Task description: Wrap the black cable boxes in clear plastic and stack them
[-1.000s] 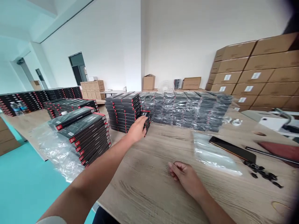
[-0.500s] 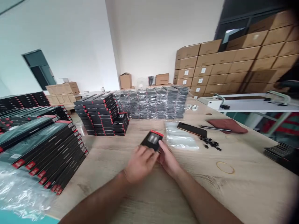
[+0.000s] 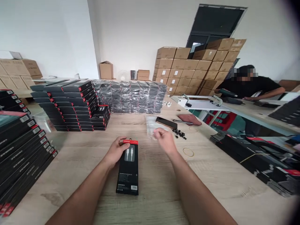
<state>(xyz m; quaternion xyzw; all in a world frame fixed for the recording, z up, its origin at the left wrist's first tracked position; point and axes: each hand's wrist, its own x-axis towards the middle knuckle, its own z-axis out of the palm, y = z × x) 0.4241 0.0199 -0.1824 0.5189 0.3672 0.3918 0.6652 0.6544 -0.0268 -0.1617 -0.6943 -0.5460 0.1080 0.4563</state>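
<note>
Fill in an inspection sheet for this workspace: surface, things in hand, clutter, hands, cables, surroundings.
Surface: wood-grain table; stacked boxes at left, plastic-wrapped boxes at back.
Things in hand: black box with a red end; plastic bags nearby.
Clutter: phone, pen, red-brown cloth, small black pieces, rubber band.
Left hand: holding the box's red end.
Right hand: at the bags; grip unclear.
Cables: nothing seen for certain.
Surroundings: stacked cartons; person at another table.

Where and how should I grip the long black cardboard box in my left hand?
Probably grip the box across its middle, from the right, pinching both long sides: it's narrow, and your left hand covers only the upper left corner.
</note>
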